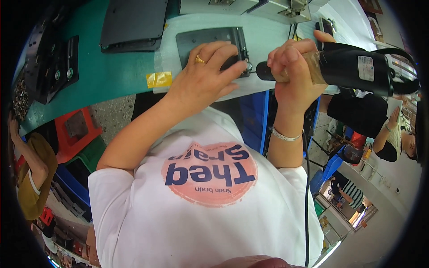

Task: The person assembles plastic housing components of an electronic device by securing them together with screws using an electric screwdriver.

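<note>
A flat black panel (190,42) lies on the white-covered part of the bench in front of me. My left hand (205,73) rests over it with fingers apart and bent, a ring on one of them. Its index fingertip is beside a small round metal fitting (249,65) at the panel's right edge. My right hand (295,62) is wrapped round a black electric screwdriver (342,67) with brown tape on its grip. The tool lies almost level, its thin bit pointing left at the fitting. Whether the bit touches is too small to tell.
More black panels (132,24) lie at the back left of the green bench (96,73). Others (56,67) sit farther left near a heap of small metal parts (20,100). A yellow label sheet (158,79) lies by my left forearm. Metal equipment (286,11) stands behind; co-workers are at both sides.
</note>
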